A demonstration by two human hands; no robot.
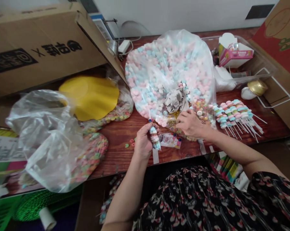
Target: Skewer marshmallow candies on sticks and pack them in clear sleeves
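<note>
Entry 1: candy skewer (154, 138) in the left hand (143, 142), its middle partly hidden behind the fingers. Entry 2: gold foil packet (172, 118), mostly covered by the right hand (189, 123); contents cannot be told. Entry 3: small printed card (170, 140), wording too small to read. Entry 4: cardboard carton (39, 41), cut off by the top and left edges, its print running out of frame. Entry 5: red carton (278, 38), cut off at the right edge. Entry 6: boxy device (101, 27), partly hidden behind the carton flap; kind cannot be told.

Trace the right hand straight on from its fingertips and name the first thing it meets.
The right hand points left at a crinkled gold-foil wrapper, right by its fingertips; depth is unclear, so they may already touch.
</note>
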